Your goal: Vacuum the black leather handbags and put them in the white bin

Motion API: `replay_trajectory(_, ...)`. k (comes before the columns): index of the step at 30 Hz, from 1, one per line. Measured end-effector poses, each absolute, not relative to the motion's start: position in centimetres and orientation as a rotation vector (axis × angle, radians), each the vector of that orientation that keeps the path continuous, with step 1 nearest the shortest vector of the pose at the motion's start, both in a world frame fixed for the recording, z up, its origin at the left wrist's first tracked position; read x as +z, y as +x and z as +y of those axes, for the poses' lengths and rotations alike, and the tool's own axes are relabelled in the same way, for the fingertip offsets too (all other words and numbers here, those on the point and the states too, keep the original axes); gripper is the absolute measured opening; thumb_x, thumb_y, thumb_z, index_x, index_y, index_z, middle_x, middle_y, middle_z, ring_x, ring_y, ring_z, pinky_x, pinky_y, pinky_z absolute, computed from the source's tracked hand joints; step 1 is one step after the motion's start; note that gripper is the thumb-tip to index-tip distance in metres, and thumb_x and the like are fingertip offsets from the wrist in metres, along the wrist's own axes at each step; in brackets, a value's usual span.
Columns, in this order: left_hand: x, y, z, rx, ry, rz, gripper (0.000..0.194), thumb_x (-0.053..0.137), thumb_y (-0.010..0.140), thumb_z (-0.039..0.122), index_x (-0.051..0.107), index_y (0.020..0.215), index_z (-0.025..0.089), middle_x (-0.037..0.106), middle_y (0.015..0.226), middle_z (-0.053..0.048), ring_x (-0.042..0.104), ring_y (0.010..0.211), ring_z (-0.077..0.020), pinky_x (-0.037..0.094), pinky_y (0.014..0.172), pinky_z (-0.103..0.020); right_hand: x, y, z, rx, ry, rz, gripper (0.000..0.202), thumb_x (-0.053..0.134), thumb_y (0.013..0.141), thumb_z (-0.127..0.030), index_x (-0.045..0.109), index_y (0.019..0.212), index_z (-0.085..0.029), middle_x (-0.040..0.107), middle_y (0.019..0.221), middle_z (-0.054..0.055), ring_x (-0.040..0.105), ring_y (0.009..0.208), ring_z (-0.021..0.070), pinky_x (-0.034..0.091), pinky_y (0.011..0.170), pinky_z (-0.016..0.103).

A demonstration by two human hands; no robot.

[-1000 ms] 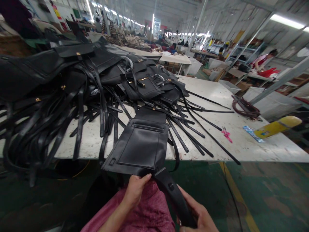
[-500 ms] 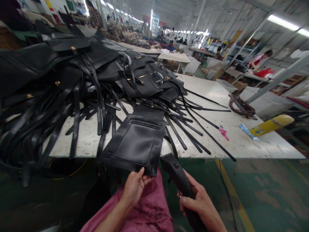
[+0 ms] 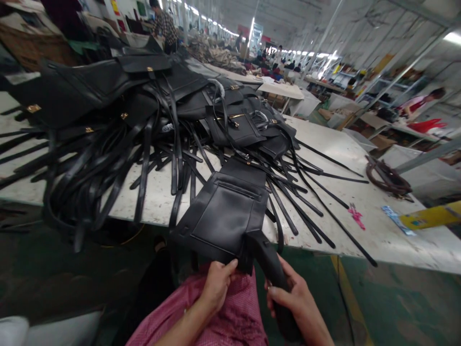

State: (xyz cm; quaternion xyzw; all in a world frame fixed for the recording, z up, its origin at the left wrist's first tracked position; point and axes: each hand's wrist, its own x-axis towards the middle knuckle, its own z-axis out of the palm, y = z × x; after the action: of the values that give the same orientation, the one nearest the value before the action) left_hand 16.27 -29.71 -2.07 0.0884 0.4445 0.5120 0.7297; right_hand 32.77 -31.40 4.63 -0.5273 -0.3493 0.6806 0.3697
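My left hand (image 3: 218,286) pinches the near edge of a black leather bag (image 3: 225,216), thumb on top. Its smooth face has a stitched rectangular pocket, and its far end rests on the table beside the pile. Wrapped in my right hand (image 3: 295,295) is a long black hand-held tool (image 3: 269,259) with a bent, flat head; its exact kind I cannot make out. The tool's head is at the bag's near right corner, close to my left thumb. Whether it touches the leather cannot be told.
A heap of black bags (image 3: 173,91) with long straps covers the left and middle of the white table (image 3: 324,230). To the right lie pink snips (image 3: 356,216), a blue-white packet (image 3: 398,221), a yellow can (image 3: 434,216) and a brown strap bundle (image 3: 387,175). Other people work farther back.
The tool's head has come leftward from beside the bag to its near right corner. My left hand still grips the near edge. The whole view has shifted left.
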Motion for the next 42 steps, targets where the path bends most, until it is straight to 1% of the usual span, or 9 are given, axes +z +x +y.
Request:
replay_trajectory(3, -1.6, 13.6, -29.0, 1.310, 0.158, 1.039, 0.038, 0.072, 0.058, 0.027, 0.060, 0.090, 0.012, 0.068, 0.088, -0.007, 0.062, 0.082, -0.0216, 0.050, 0.069, -0.033, 5.0, 32.7, -30.9, 1.576, -1.410, -0.921, 0.085, 0.070, 0.064, -0.032, 0.025, 0.134, -0.019, 0.058, 0.072, 0.000, 0.052, 0.050, 0.0127, 0.045, 0.044, 0.024)
replay_trajectory(6, -1.5, 9.4, -28.1, 1.552, 0.147, 1.170, 0.036, 0.070, 0.062, 0.027, 0.058, 0.095, 0.017, 0.066, 0.093, -0.003, 0.061, 0.083, -0.0164, 0.049, 0.068, -0.026, 5.8, 31.8, -30.6, 1.613, -1.438, -1.021, 0.082, 0.070, 0.063, -0.027, 0.029, 0.134, -0.021, 0.058, 0.072, -0.001, 0.051, 0.050, 0.0119, 0.044, 0.045, 0.022)
replay_trajectory(9, -1.7, 5.9, -27.5, 1.629, 0.211, 1.235, 0.034, 0.071, 0.060, 0.026, 0.060, 0.091, 0.018, 0.066, 0.087, 0.001, 0.059, 0.074, -0.0120, 0.047, 0.062, -0.022, 6.6, 29.9, -30.2, 1.771, -1.388, -1.119, 0.080, 0.068, 0.060, -0.017, 0.033, 0.133, -0.023, 0.061, 0.087, 0.001, 0.052, 0.057, 0.0116, 0.043, 0.050, 0.020)
replay_trajectory(13, -1.9, 4.8, -27.6, 1.551, 0.245, 1.216, 0.028, 0.073, 0.056, 0.023, 0.060, 0.080, 0.014, 0.065, 0.075, 0.000, 0.058, 0.065, -0.0120, 0.047, 0.060, -0.023, 7.2, 26.8, -29.0, 1.972, -1.267, -1.205, 0.080, 0.067, 0.056, -0.013, 0.039, 0.130, -0.023, 0.057, 0.108, 0.002, 0.054, 0.067, 0.0125, 0.042, 0.053, 0.019)
replay_trajectory(18, -2.3, 5.2, -28.0, 1.455, 0.254, 1.196, 0.027, 0.074, 0.055, 0.022, 0.061, 0.075, 0.010, 0.065, 0.071, -0.004, 0.059, 0.062, -0.0130, 0.048, 0.060, -0.025, 6.6, 25.0, -27.1, 2.149, -1.171, -1.250, 0.078, 0.066, 0.054, -0.009, 0.043, 0.127, -0.023, 0.060, 0.084, -0.003, 0.043, 0.051, 0.0047, 0.034, 0.044, 0.013)
replay_trajectory(25, -3.1, 5.6, -28.4, 1.412, 0.258, 1.250, 0.029, 0.075, 0.051, 0.022, 0.063, 0.075, 0.010, 0.065, 0.068, -0.003, 0.056, 0.055, -0.0113, 0.046, 0.052, -0.022, 6.7, 24.0, -25.2, 2.203, -1.055, -1.263, 0.074, 0.067, 0.056, -0.010, 0.044, 0.126, -0.022, 0.058, 0.068, -0.006, 0.044, 0.049, 0.0055, 0.035, 0.044, 0.013)
replay_trajectory(35, -1.9, 7.3, -29.2, 1.267, 0.260, 1.192, 0.042, 0.075, 0.053, 0.024, 0.062, 0.091, 0.014, 0.068, 0.078, -0.006, 0.062, 0.068, -0.0209, 0.051, 0.063, -0.030, 6.8, 20.5, -24.5, 1.917, -1.036, -1.225, 0.077, 0.069, 0.053, -0.010, 0.046, 0.125, -0.025, 0.060, 0.090, -0.004, 0.049, 0.060, 0.0084, 0.039, 0.051, 0.016)
replay_trajectory(39, -1.9, 6.8, -28.5, 1.284, 0.259, 1.256, 0.038, 0.075, 0.054, 0.028, 0.063, 0.087, 0.013, 0.068, 0.078, -0.006, 0.063, 0.078, -0.0237, 0.051, 0.067, -0.031, 7.3, 23.8, -25.6, 1.858, -1.076, -1.120, 0.076, 0.063, 0.055, -0.004, 0.043, 0.126, -0.023, 0.062, 0.085, -0.003, 0.047, 0.054, 0.0058, 0.037, 0.047, 0.014)
replay_trajectory(42, -2.5, 5.9, -27.5, 1.306, 0.249, 1.355, 0.038, 0.076, 0.052, 0.032, 0.064, 0.083, 0.013, 0.067, 0.074, -0.005, 0.062, 0.078, -0.0232, 0.051, 0.061, -0.027, 6.9, 27.7, -26.2, 1.778, -1.210, -1.086, 0.077, 0.062, 0.055, -0.004, 0.040, 0.127, -0.020, 0.061, 0.076, -0.002, 0.048, 0.050, 0.0053, 0.037, 0.043, 0.013)
